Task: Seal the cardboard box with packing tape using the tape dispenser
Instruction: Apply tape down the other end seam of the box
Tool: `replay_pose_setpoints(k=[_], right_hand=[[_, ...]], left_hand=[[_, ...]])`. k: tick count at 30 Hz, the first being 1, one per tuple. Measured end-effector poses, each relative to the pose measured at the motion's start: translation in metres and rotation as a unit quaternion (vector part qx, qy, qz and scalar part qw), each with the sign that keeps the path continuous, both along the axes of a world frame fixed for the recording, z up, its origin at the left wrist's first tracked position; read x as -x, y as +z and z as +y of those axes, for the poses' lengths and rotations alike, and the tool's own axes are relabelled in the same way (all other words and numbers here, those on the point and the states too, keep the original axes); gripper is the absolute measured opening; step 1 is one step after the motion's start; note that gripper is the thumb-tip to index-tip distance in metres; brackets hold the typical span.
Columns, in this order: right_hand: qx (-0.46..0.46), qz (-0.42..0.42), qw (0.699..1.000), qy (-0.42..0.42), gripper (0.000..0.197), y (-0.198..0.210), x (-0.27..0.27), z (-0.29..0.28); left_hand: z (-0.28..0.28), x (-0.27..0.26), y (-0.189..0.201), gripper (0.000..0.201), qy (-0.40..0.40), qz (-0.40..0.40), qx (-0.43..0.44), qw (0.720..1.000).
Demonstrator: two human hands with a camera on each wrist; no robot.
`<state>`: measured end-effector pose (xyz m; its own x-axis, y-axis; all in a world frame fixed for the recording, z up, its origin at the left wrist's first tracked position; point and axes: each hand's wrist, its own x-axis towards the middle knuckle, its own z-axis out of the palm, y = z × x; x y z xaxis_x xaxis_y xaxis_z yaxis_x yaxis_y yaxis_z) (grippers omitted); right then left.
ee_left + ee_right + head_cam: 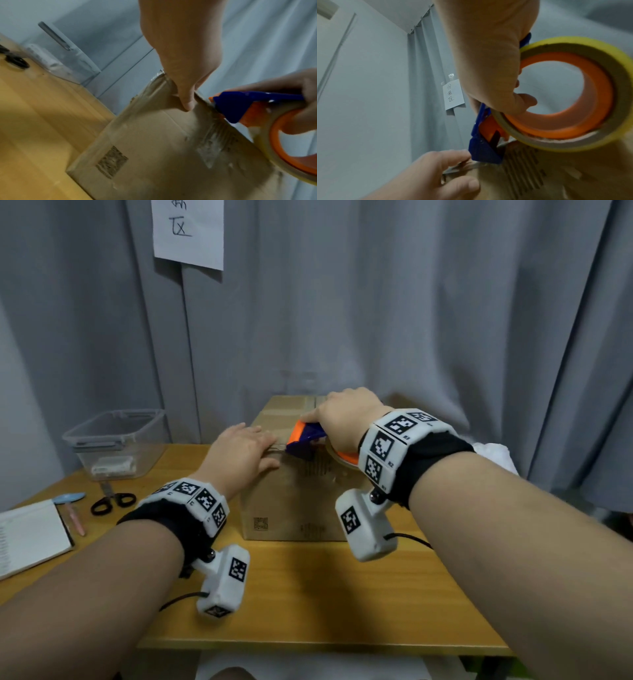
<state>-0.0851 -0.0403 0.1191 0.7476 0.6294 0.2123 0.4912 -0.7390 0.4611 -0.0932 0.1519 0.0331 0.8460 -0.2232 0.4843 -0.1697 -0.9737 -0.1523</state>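
Head view, box: the cardboard box [294,494] stands on the wooden worktop [308,594], closed, in front of a grey curtain [411,302].
Head view, left hand: the left hand [239,453] lies flat on the box's near top edge, fingers straight, thumb over the front face.
Head view, right hand: the right hand [346,419] grips the blue and orange tape dispenser [305,436], whose nose meets the top edge just beside the left hand.
Head view, rest: a clear tub [116,440], scissors [113,499] and a notebook [30,535] lie to the left.
Left wrist view: the thumb [186,97] presses the front face at the edge; the dispenser's blue nose touches the edge beside it.
Right wrist view: fingers curl through the orange core of the tape roll [573,94]; a clear strip runs from the nose under the left hand's fingers.
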Motion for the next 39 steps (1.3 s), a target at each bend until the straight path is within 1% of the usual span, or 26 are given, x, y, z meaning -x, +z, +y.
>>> replay_pose_setpoints(k=[3,6,9,11,13,15,19,22,25,27,30,33,34,36,38,39], right_hand=[[-0.020,0.047,0.999,-0.007,0.047,0.005,-0.004,0.001],[-0.006,0.062,0.998,-0.007,0.046,0.008,-0.006,0.001],[0.010,0.027,0.999,0.029,0.040,0.013,-0.002,-0.003],[0.042,-0.025,0.998,0.049,0.050,0.017,0.000,-0.008],[0.080,-0.076,0.992,0.064,0.058,0.021,0.000,-0.012],[0.089,-0.087,0.989,0.075,0.059,0.021,0.000,-0.015],[0.073,-0.045,0.995,0.050,0.059,0.015,-0.002,-0.037],[0.053,-0.028,0.998,0.020,0.058,0.017,0.001,-0.056],[0.055,-0.029,0.998,0.007,0.058,0.013,0.000,-0.055],[0.064,-0.032,0.997,0.006,0.060,0.009,-0.005,-0.052],[0.063,-0.029,0.998,0.003,0.063,0.006,-0.011,-0.051],[0.060,-0.022,0.998,-0.003,0.065,0.005,-0.011,-0.051],[0.058,-0.021,0.998,-0.005,0.065,0.005,-0.010,-0.051],[0.054,-0.019,0.998,-0.006,0.065,0.004,-0.010,-0.051],[0.052,-0.021,0.998,-0.004,0.064,0.003,-0.010,-0.051],[0.052,-0.022,0.998,-0.003,0.064,0.002,-0.010,-0.052]], left_hand=[[-0.009,0.001,-0.003,0.043,-0.006,0.026,0.036,0.999],[-0.011,0.001,-0.006,0.044,-0.005,0.022,0.062,0.998],[-0.008,-0.002,-0.005,0.040,0.002,0.038,0.065,0.997],[-0.009,-0.002,-0.004,0.040,0.004,0.049,0.069,0.996],[-0.010,-0.002,-0.004,0.039,0.008,0.048,0.066,0.997],[-0.011,0.000,-0.003,0.040,0.013,0.048,0.059,0.997],[-0.014,0.006,0.000,0.047,0.014,0.052,0.053,0.997],[-0.015,0.007,0.002,0.048,0.016,0.058,0.048,0.997],[-0.017,0.007,0.004,0.046,0.023,0.065,0.041,0.997],[-0.019,0.007,0.005,0.050,0.028,0.069,0.034,0.997],[-0.028,0.004,0.005,0.055,0.045,0.083,-0.008,0.996],[-0.044,0.000,0.009,0.066,0.082,0.118,-0.042,0.989],[-0.049,-0.002,0.010,0.068,0.080,0.124,-0.038,0.988],[-0.057,-0.004,0.008,0.067,0.036,0.114,-0.006,0.993],[-0.058,-0.007,0.003,0.061,-0.025,0.082,0.042,0.995],[-0.057,-0.009,0.000,0.056,-0.043,0.060,0.061,0.995]])
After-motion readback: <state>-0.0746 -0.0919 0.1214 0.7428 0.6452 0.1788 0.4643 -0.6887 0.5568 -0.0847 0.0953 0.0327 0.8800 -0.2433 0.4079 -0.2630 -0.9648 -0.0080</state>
